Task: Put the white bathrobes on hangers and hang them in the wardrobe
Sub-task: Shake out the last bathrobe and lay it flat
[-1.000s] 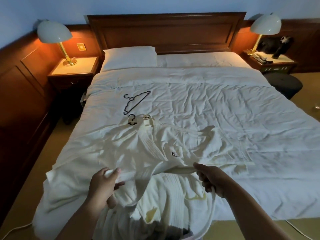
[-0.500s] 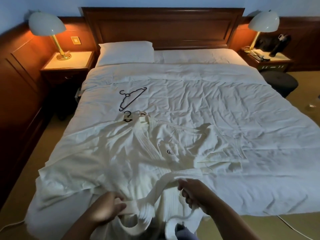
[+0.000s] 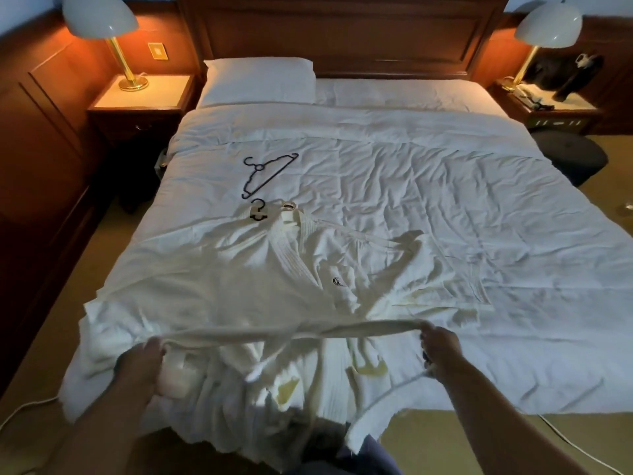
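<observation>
Left hand (image 3: 144,368), right hand (image 3: 440,344) gripping belt (image 3: 308,332), bathrobe (image 3: 301,269) hiding hanger (image 3: 262,209) except hook

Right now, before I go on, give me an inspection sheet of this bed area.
Surface: bed, rumpled white duvet.
Job's things: bathrobe spread flat, hanger hook at its collar; spare hanger beyond it; belt stretched between hands; wardrobe not in view.
Clutter: dark items on right nightstand, unclear.
Hands: left hand and right hand each grip the belt.
Cables: left cord and right cord on the floor.
Surroundings: left lamp and right lamp lit; dark stool.
</observation>
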Motion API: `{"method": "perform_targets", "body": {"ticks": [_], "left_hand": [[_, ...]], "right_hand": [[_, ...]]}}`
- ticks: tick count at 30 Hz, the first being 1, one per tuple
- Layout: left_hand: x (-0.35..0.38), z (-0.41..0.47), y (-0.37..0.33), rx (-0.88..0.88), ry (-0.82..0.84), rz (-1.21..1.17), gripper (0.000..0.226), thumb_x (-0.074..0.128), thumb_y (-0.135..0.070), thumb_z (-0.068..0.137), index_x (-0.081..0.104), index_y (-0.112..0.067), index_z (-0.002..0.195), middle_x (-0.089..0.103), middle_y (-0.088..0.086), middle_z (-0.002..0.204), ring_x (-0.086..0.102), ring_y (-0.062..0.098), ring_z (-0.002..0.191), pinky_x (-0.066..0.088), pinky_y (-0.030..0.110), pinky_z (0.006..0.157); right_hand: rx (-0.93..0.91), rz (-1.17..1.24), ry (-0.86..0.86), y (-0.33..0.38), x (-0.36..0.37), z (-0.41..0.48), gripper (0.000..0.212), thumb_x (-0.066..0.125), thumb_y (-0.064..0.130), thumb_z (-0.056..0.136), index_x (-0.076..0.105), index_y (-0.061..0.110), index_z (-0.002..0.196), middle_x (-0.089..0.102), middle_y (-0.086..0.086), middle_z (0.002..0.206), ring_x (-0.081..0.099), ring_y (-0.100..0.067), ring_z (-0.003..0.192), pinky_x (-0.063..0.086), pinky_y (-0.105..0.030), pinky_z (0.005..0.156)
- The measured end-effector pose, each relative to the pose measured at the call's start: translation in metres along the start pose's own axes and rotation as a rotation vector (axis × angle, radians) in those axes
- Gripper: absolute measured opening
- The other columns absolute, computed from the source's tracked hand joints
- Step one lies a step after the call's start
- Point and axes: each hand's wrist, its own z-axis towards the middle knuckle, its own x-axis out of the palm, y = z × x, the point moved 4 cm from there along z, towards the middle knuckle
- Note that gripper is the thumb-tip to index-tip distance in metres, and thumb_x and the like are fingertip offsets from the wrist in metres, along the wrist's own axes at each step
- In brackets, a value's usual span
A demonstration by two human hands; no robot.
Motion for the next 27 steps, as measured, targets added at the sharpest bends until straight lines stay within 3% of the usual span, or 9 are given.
{"method": "perform_targets", "body": {"ticks": [2,4,7,9,11,15,18,23,27], "left_hand": [[-0.019,0.015,0.018,-0.057,0.001,-0.004,0.039,0.053,-0.029,0.100,0.062,0.004,0.118,0.061,0.019,0.099,0.056,0.040,0.097,0.045,0.053,0.092],[-0.017,-0.001,0.025,0.000,0.018,0.035,0.036,0.051,-0.029,0.102,0.065,0.003,0.111,0.063,0.016,0.092,0.057,0.033,0.086,0.046,0.046,0.082],[0.007,-0.038,0.032,0.071,0.065,-0.044,0.027,0.048,-0.028,0.104,0.063,-0.006,0.100,0.064,0.012,0.090,0.058,0.027,0.082,0.044,0.035,0.067],[0.033,-0.057,0.041,0.086,0.147,-0.096,0.021,0.050,-0.024,0.104,0.062,-0.006,0.103,0.066,0.011,0.086,0.060,0.024,0.078,0.046,0.033,0.068],[0.059,-0.075,0.049,0.119,0.222,-0.081,0.025,0.056,-0.025,0.101,0.065,-0.003,0.099,0.065,0.006,0.068,0.058,0.021,0.063,0.045,0.031,0.063],[0.100,-0.134,0.037,0.275,0.441,-0.050,0.022,0.056,-0.017,0.101,0.069,-0.004,0.090,0.047,0.004,0.051,0.041,0.015,0.047,0.034,0.026,0.048],[0.114,-0.175,0.018,0.446,0.543,-0.014,0.019,0.053,-0.016,0.102,0.068,-0.006,0.096,0.052,0.004,0.057,0.045,0.015,0.051,0.037,0.026,0.048],[0.145,-0.217,0.028,0.650,0.395,0.273,0.028,0.052,-0.024,0.101,0.057,-0.021,0.074,0.059,-0.001,0.062,0.051,0.004,0.055,0.038,0.026,0.060],[0.194,-0.229,0.099,0.512,0.646,0.775,0.013,0.049,-0.032,0.100,0.055,-0.025,0.091,0.060,-0.003,0.093,0.056,0.012,0.087,0.039,0.026,0.074]], "right_hand": [[0.003,0.010,-0.122,-0.013,-0.034,0.019,0.023,0.061,0.029,0.093,0.063,0.010,0.080,0.056,-0.008,0.071,0.048,-0.022,0.057,0.053,-0.035,0.056],[0.027,0.110,-0.117,-0.021,-0.042,0.021,0.033,0.068,0.035,0.088,0.066,0.004,0.078,0.050,-0.006,0.056,0.044,-0.021,0.048,0.039,-0.026,0.042],[0.066,0.229,0.080,-0.027,-0.026,0.005,0.032,0.074,0.033,0.088,0.064,0.003,0.085,0.042,-0.003,0.057,0.035,-0.015,0.045,0.025,-0.020,0.043],[0.085,0.256,0.199,-0.028,-0.011,-0.011,0.027,0.073,0.027,0.090,0.063,0.002,0.088,0.041,-0.006,0.062,0.036,-0.016,0.050,0.027,-0.023,0.046],[0.077,0.262,0.311,-0.023,0.004,-0.028,0.021,0.064,0.017,0.096,0.060,-0.003,0.093,0.042,-0.010,0.063,0.037,-0.018,0.050,0.030,-0.023,0.044],[-0.087,0.036,0.475,-0.010,0.025,-0.054,0.021,0.064,0.018,0.094,0.064,-0.003,0.098,0.056,-0.010,0.062,0.052,-0.023,0.048,0.041,-0.029,0.049],[-0.268,-0.100,0.494,0.000,0.027,-0.077,0.020,0.061,0.023,0.096,0.066,0.004,0.098,0.064,-0.008,0.067,0.063,-0.022,0.053,0.045,-0.025,0.049],[-0.398,-0.122,0.461,-0.024,0.006,-0.105,0.022,0.059,0.024,0.096,0.062,0.003,0.089,0.065,-0.007,0.069,0.064,-0.019,0.052,0.051,-0.027,0.049],[-0.361,-0.347,0.387,-0.093,-0.009,-0.085,0.021,0.061,0.033,0.094,0.063,0.013,0.087,0.069,0.001,0.075,0.065,-0.013,0.065,0.054,-0.033,0.064]]}}
